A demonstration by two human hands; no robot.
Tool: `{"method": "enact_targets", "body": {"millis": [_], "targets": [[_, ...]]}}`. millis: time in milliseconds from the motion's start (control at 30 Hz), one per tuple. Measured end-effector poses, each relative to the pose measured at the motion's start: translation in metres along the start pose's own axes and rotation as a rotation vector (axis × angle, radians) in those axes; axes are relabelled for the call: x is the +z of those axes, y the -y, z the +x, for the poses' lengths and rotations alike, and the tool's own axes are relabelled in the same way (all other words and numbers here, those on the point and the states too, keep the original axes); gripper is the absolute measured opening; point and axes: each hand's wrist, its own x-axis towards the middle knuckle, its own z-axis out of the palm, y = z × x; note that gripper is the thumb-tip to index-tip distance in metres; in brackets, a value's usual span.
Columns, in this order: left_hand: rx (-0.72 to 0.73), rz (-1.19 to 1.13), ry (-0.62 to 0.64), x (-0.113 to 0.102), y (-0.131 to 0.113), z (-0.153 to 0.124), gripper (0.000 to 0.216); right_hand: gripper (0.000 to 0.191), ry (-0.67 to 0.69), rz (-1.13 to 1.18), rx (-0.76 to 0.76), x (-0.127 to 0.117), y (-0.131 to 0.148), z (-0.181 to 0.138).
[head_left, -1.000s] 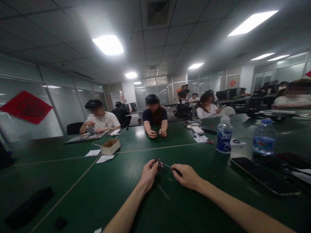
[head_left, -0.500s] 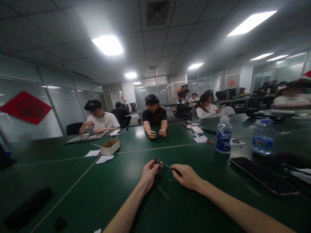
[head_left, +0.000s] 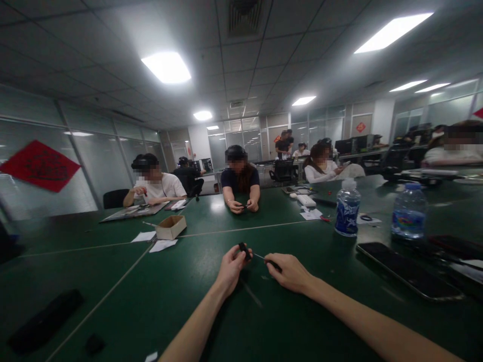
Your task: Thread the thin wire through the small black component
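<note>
My left hand [head_left: 230, 266] is closed in a pinch round a small black part [head_left: 244, 250], held just above the green table [head_left: 158, 291]. My right hand [head_left: 289, 271] is closed round a thin tool with a black handle [head_left: 268, 261]; its metal tip points left and reaches the small part. Both forearms stretch out from the bottom edge of the head view. The two hands are a few centimetres apart, joined by the tool's shaft.
A black phone [head_left: 409, 271] lies right of my hands, with two water bottles [head_left: 347, 207] [head_left: 409, 210] behind it. A small cardboard box [head_left: 171, 227] and paper slips sit to the far left. Dark objects [head_left: 45, 322] lie near left. Several people sit across the table.
The small black part has turned slightly in my left fingers. Both hands stay in place. The view has shifted down a little.
</note>
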Motion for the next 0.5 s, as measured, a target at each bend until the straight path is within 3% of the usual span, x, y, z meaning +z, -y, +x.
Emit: {"method": "enact_targets", "body": {"millis": [500], "targets": [[0.057, 0.034, 0.008, 0.0035, -0.0035, -0.0042, 0.046, 0.026, 0.06, -0.092, 0.003, -0.0018, 0.0025, 0.0004]]}}
